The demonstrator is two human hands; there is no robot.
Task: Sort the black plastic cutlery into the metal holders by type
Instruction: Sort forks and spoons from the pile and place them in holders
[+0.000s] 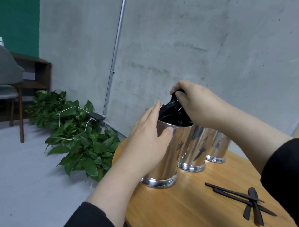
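Three shiny metal holders stand in a row on the wooden table [198, 221]. The nearest holder [169, 164] is full of black plastic cutlery [174, 114] that sticks out of its top. My left hand [147, 141] wraps around this holder's left side, thumb on its front. My right hand [194, 101] is above it and pinches the top end of a black piece in that bunch. The middle holder [195, 150] and the far holder [218, 147] stand behind to the right. Several loose black cutlery pieces [246, 201] lie crossed on the table at the right.
The table's curved left edge is just left of the nearest holder. A concrete wall rises right behind the holders. On the floor to the left are leafy plants [84, 139] with a white cable, and farther left a grey chair [1, 85].
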